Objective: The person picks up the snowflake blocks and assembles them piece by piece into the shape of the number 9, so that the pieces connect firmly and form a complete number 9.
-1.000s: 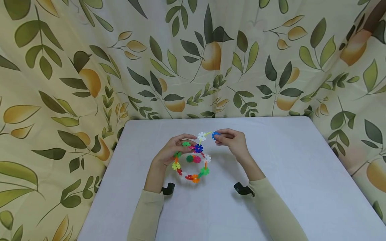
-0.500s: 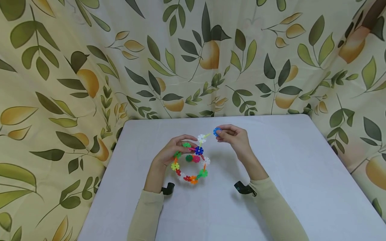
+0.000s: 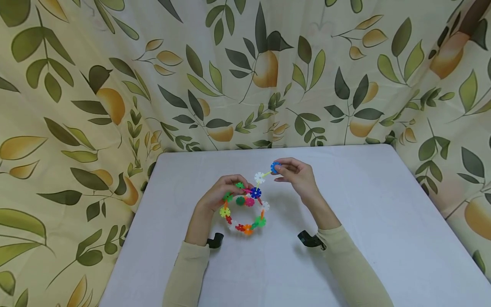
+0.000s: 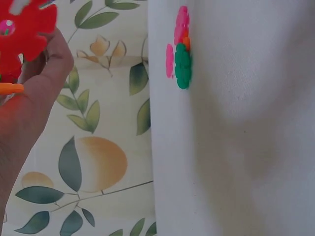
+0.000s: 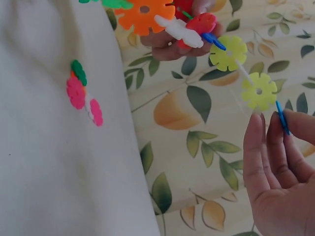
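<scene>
My left hand (image 3: 215, 194) grips the upper left of a ring of joined plastic snowflake discs (image 3: 247, 230) in many colours. From its dark blue disc (image 3: 255, 193) a short branch rises to the right, with a white disc (image 3: 259, 177) between two yellow discs. With thumb and fingertips my right hand (image 3: 301, 177) pinches a blue snowflake disc (image 3: 275, 167). In the right wrist view this blue disc (image 5: 281, 118) stands edge-on at the rim of the outermost yellow disc (image 5: 259, 91). A red disc (image 4: 29, 29) looms close before my left hand (image 4: 29, 108) in the left wrist view.
Beyond the ring, a small joined cluster of green (image 5: 78, 72), pink (image 5: 75, 93) and white discs lies on the white-covered table (image 3: 364, 204). Black wrist cameras (image 3: 215, 241) sit at both cuffs. A leaf-patterned curtain (image 3: 245, 106) hangs behind the table.
My right hand has moved slightly up with the blue disc. The ring has tilted a little right in my left hand, so the branch's yellow end, apart half a second ago, now meets the blue disc.
</scene>
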`<move>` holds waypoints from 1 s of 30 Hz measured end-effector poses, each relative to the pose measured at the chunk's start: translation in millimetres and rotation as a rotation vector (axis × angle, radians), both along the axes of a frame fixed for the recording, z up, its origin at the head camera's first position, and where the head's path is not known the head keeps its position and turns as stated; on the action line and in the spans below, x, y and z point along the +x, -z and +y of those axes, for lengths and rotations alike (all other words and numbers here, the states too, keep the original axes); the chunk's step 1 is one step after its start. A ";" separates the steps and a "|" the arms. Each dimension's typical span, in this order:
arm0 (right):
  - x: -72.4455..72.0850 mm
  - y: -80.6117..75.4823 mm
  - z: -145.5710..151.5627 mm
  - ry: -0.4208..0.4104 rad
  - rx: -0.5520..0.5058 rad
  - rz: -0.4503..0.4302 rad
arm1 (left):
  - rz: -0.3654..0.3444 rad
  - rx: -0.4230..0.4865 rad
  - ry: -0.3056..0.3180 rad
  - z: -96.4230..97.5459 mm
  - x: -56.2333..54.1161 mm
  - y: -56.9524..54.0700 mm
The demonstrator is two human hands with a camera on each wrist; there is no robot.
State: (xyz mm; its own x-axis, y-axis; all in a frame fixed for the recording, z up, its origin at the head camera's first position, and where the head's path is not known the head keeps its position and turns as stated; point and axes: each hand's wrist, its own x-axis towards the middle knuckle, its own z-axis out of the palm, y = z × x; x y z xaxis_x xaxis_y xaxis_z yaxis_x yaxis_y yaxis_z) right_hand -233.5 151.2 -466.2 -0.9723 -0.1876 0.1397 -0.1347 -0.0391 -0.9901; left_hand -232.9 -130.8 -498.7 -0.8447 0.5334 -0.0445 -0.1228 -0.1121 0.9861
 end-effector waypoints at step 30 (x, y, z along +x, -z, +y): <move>3.7 0.7 -4.2 -0.004 0.065 0.021 | 0.175 -0.229 0.077 -1.7 -1.8 0.6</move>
State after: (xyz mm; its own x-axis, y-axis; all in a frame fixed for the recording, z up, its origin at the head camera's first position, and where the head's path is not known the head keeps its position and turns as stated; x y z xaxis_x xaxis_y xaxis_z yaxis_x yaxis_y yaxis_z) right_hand -229.8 147.0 -466.9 -0.9683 -0.2013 0.1477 -0.1557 0.0245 -0.9875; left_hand -234.7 -132.5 -499.3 -0.8073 0.5894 -0.0284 0.0519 0.1188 0.9916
